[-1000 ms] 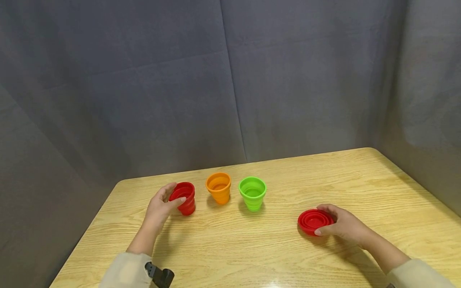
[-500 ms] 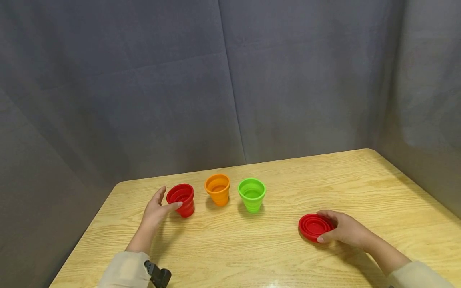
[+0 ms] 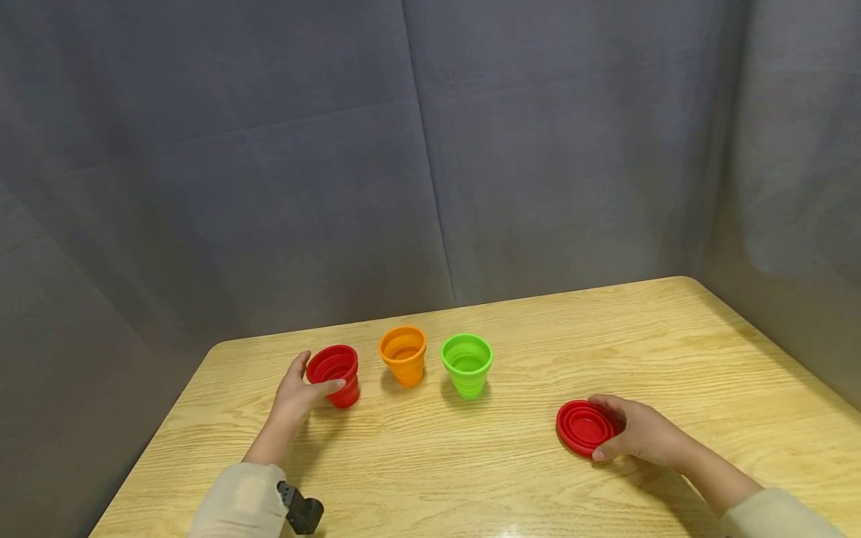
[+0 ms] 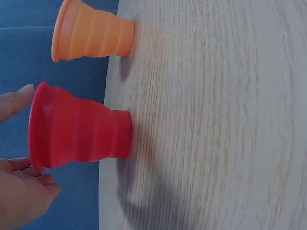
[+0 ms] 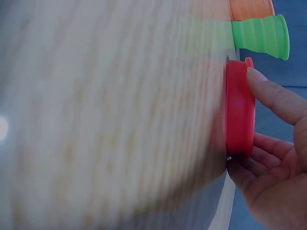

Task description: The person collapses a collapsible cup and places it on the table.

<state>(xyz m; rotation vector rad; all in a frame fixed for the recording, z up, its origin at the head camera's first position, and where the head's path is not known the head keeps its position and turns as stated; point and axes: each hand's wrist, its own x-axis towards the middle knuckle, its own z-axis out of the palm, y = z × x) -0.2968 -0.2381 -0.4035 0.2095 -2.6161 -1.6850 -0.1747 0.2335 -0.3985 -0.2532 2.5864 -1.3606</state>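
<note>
Left hand [image 3: 294, 396]: at the near left of the tall red cup, thumb and fingers spread apart with the cup's rim between them; in the left wrist view the thumb tip stands just off the rim, while the fingers meet its other side. Whether they press on it, I cannot tell.
Tall red cup [image 3: 335, 366]: upright on the table, leftmost of three standing cups, mouth up, walls stepped in rings and narrowing to the base.
Right hand [image 3: 642, 432]: pinches the flat red cup at its right side, thumb on the near edge, fingers round the far edge.
Flat red cup [image 3: 585, 428]: folded down into nested rings, mouth up, on the right half of the table; in the right wrist view it shows edge-on, base at the wood.
Orange cup [image 3: 403, 356]: upright, just right of the tall red cup, apart from it.
Green cup [image 3: 467, 365]: upright, beside the orange cup with a gap between; well apart from the flat red cup.
Table [image 3: 471, 463]: pale wood grain, rounded far corners, a small bright glare at the near edge.
Cloth [image 3: 323, 149]: dark grey, hanging behind the table and along the sides, with a seam running down the back.
Sleeves [image 3: 242, 501]: light beige, on both arms; a small black device [image 3: 300, 509] sits at the left cuff.
</note>
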